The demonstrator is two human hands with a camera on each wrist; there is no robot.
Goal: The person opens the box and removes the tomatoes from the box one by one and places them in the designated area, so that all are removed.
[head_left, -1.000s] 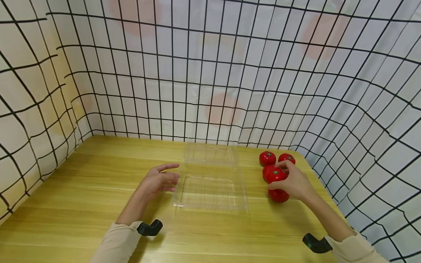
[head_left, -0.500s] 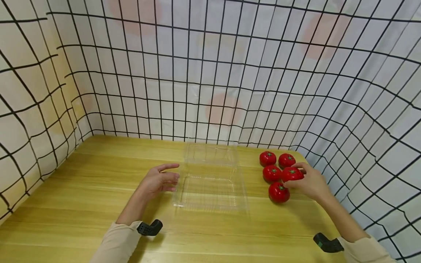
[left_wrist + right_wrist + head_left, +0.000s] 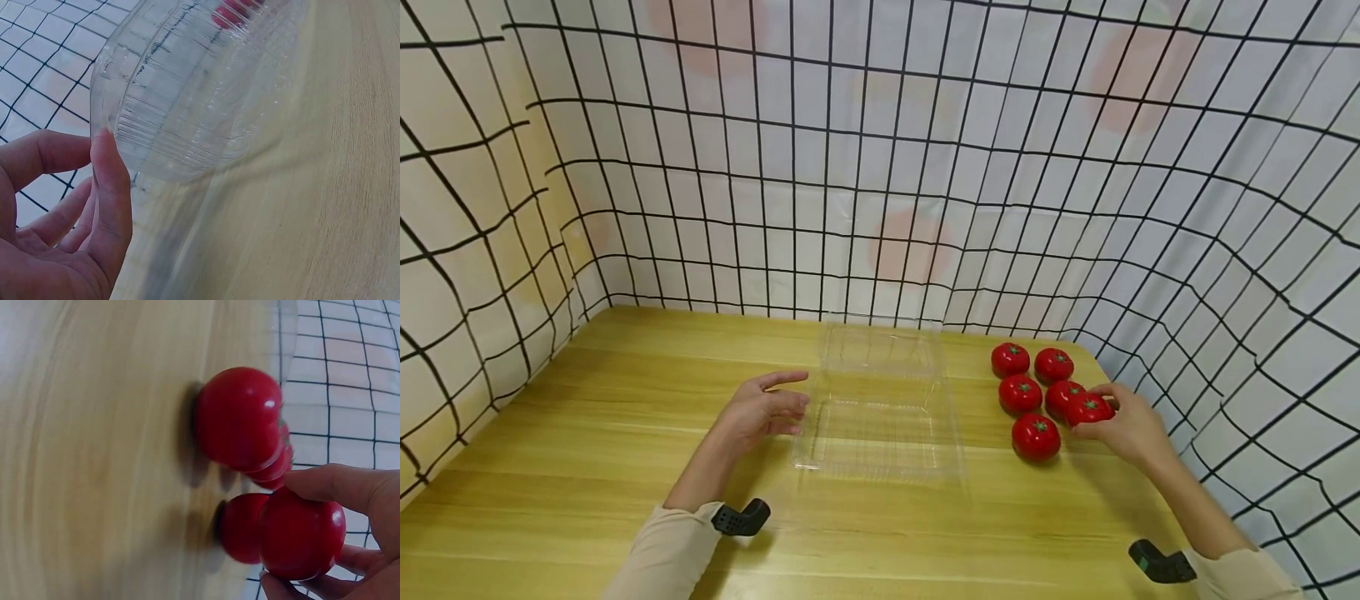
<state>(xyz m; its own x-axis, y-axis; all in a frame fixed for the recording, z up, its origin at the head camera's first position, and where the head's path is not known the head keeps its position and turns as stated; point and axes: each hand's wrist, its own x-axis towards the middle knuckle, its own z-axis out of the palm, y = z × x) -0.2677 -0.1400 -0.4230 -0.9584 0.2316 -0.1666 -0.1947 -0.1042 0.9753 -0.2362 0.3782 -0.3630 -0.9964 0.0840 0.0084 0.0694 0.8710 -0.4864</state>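
My right hand (image 3: pixel 1133 425) grips a glossy red tomato (image 3: pixel 1090 408) with a green star-shaped stem mark, thumb on one side and fingers on the other. In the right wrist view, the held tomato (image 3: pixel 302 534) overlaps another tomato (image 3: pixel 240 528) behind it. Several more tomatoes (image 3: pixel 1036 437) stand on the table left of and behind my hand. A clear plastic clamshell box (image 3: pixel 880 468) lies with its lid (image 3: pixel 880 348) folded back. Beside its left edge is my left hand (image 3: pixel 760 412), fingers loosely bent, fingertips right at the rim of the box (image 3: pixel 169 106).
The wooden table (image 3: pixel 587 467) ends at the back and right against white sheeting with a black grid pattern (image 3: pixel 760 167). A black wrist device (image 3: pixel 741 518) sits on the left sleeve, and another wrist device (image 3: pixel 1161 562) on the right.
My right hand has carried its tomato rightward and slightly nearer, away from above the front tomatoes, and lower. A tomato left of it now shows. My left hand has stayed in place.
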